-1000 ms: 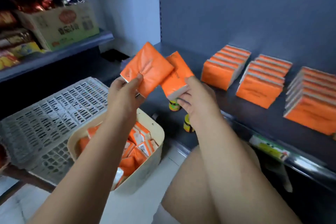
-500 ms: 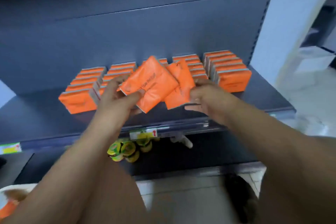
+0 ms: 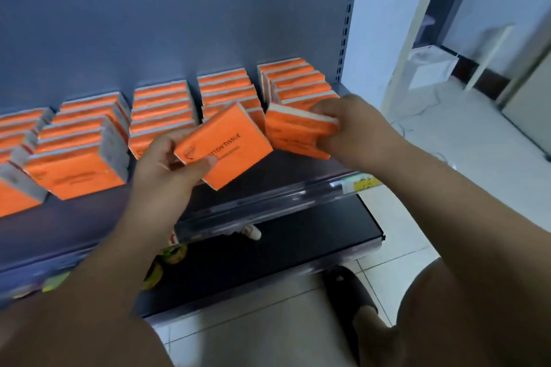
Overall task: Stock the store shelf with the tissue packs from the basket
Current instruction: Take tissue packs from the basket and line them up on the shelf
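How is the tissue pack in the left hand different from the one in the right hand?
The left-hand pack is tilted, its lettering readable; the right-hand pack stands straighter, its print blurred. The left hand holds its pack before a middle row; the right hand holds its pack at the front of the rightmost row. Both are orange rectangles.

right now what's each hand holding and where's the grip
The left hand grips a tilted tissue pack by its lower left corner; the right hand grips a second tissue pack by its right end.
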Demonstrator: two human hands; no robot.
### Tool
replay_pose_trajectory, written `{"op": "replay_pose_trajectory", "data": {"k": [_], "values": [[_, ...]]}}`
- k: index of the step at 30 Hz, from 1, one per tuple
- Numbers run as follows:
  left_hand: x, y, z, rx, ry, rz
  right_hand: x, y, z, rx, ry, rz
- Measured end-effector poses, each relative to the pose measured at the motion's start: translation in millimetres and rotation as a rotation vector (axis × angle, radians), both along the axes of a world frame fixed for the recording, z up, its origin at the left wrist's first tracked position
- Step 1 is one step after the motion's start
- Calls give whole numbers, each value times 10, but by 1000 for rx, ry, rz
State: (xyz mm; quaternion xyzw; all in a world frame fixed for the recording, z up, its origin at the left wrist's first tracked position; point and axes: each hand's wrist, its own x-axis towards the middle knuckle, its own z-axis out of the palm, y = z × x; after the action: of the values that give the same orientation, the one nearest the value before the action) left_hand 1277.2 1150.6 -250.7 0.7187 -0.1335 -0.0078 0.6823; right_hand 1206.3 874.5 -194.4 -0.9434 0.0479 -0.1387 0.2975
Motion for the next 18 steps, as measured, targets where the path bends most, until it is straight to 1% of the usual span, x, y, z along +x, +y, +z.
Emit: {"op": "replay_pose_trajectory", "data": {"k": [2, 5, 7, 11, 15, 18], "values": [[70, -7, 37, 17, -15, 3, 37, -129, -59, -47, 88, -69], [117, -87, 65, 71, -90, 1, 90, -288, -177, -13, 165, -146], [112, -143, 52, 97, -110, -5, 128, -311, -224, -33, 155, -188], [112, -138, -14, 108, -85, -25, 193, -245, -283, -220, 86, -268], [114, -85, -24, 165, -124, -43, 242, -204, -345, -274, 53, -301], [97, -73, -41, 157, -98, -56, 286, -187, -364, -354, -20, -316]]}}
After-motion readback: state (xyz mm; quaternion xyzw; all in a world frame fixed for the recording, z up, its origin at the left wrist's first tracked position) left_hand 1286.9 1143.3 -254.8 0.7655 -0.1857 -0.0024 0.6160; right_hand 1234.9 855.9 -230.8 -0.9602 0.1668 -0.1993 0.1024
